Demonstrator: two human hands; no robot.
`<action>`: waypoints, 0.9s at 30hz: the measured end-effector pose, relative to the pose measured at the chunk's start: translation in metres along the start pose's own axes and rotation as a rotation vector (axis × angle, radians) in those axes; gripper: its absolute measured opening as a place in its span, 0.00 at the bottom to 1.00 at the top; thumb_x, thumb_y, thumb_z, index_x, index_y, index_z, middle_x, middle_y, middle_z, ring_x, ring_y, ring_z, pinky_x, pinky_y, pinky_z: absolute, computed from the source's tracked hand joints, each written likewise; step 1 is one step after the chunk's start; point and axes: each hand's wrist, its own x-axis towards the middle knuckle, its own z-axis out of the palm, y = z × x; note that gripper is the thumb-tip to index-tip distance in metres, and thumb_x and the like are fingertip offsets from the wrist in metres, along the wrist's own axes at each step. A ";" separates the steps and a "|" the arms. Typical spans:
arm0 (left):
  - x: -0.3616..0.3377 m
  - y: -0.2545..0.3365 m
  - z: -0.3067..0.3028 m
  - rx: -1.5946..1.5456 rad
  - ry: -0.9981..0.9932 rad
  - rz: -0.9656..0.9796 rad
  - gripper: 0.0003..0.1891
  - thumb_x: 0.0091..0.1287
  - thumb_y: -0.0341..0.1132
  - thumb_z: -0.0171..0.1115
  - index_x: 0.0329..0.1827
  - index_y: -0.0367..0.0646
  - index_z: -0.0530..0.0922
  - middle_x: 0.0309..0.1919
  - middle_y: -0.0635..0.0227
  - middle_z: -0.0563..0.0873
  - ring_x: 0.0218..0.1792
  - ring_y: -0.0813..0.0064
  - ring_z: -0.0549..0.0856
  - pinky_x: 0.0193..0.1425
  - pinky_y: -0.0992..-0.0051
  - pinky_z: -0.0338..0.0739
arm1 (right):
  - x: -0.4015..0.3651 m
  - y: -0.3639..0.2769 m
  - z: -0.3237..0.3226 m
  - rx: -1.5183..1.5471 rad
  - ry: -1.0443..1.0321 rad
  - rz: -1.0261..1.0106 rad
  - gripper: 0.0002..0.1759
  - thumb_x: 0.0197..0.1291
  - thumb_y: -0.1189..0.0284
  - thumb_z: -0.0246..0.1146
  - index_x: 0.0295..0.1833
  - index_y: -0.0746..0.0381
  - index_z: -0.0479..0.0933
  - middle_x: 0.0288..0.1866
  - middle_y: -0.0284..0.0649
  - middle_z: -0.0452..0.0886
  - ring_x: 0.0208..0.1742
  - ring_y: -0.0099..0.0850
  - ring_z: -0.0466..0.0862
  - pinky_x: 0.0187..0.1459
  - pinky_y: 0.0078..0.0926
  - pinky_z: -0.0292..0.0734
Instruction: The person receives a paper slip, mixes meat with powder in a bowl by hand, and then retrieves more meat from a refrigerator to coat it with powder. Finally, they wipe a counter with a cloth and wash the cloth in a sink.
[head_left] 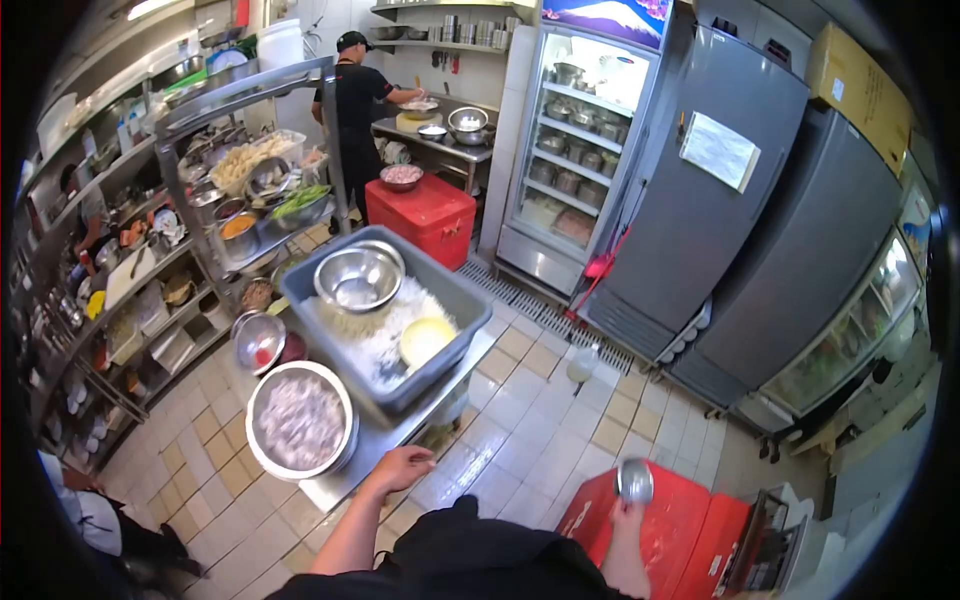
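Observation:
My right hand (627, 512) is closed around a small round metal bowl (635, 481), above a red cooler box (668, 530). Nothing shows in my left hand (405, 468), its fingers loosely stretched out beside the front corner of a steel table (330, 492). On that table a white tub (257, 447) holds pale raw meat pieces (300, 422). Behind it, a grey plastic bin (395, 392) contains white powder (375, 350), nested metal bowls (360, 280) and a yellow bowl (428, 343).
A steel rack (245, 95) with food containers stands left. Another person (355, 110) works at the back counter, near a second red cooler (425, 215). Fridges (715, 200) line the right. Another person's leg (135, 530) shows lower left. The tiled floor (520, 400) looks wet.

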 end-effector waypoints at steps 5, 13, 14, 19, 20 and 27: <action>0.207 0.150 0.059 -0.133 -0.438 0.332 0.21 0.70 0.41 0.68 0.61 0.39 0.80 0.43 0.65 0.88 0.46 0.79 0.84 0.51 0.74 0.80 | -0.020 -0.117 -0.065 -0.014 0.254 0.084 0.06 0.58 0.69 0.65 0.38 0.59 0.77 0.33 0.36 0.81 0.31 0.30 0.83 0.30 0.26 0.84; 0.435 0.311 0.139 -0.405 -0.626 0.374 0.17 0.73 0.33 0.65 0.62 0.39 0.79 0.48 0.72 0.86 0.49 0.83 0.82 0.56 0.78 0.77 | 0.123 -0.128 -0.007 0.212 0.261 -0.133 0.07 0.65 0.66 0.62 0.40 0.59 0.76 0.30 0.37 0.81 0.30 0.25 0.83 0.24 0.17 0.79; 0.466 0.318 0.147 -0.381 -0.636 0.344 0.17 0.73 0.34 0.64 0.62 0.38 0.79 0.50 0.71 0.86 0.51 0.83 0.82 0.58 0.77 0.77 | 0.173 -0.110 0.026 0.200 0.374 -0.221 0.07 0.65 0.67 0.62 0.41 0.58 0.76 0.32 0.37 0.81 0.29 0.24 0.82 0.23 0.17 0.79; 0.566 0.306 0.134 -0.499 -0.526 0.169 0.17 0.73 0.35 0.64 0.61 0.38 0.80 0.53 0.69 0.86 0.54 0.81 0.83 0.61 0.76 0.76 | 0.390 0.020 0.212 -0.158 0.579 0.079 0.15 0.64 0.65 0.63 0.54 0.58 0.75 0.41 0.36 0.82 0.37 0.30 0.84 0.36 0.25 0.86; 0.582 0.302 0.122 -0.487 -0.468 0.132 0.16 0.73 0.35 0.64 0.61 0.38 0.80 0.54 0.68 0.86 0.54 0.80 0.83 0.61 0.76 0.76 | 0.413 0.046 0.279 -0.290 0.450 0.152 0.17 0.64 0.66 0.63 0.56 0.59 0.74 0.45 0.38 0.81 0.43 0.33 0.84 0.44 0.31 0.85; 0.656 0.288 -0.008 -0.649 0.031 0.033 0.15 0.74 0.35 0.62 0.60 0.39 0.79 0.53 0.64 0.87 0.51 0.74 0.85 0.59 0.72 0.79 | 0.538 0.178 0.634 -0.683 -0.311 0.529 0.15 0.64 0.73 0.61 0.56 0.60 0.72 0.49 0.42 0.80 0.46 0.39 0.84 0.49 0.44 0.83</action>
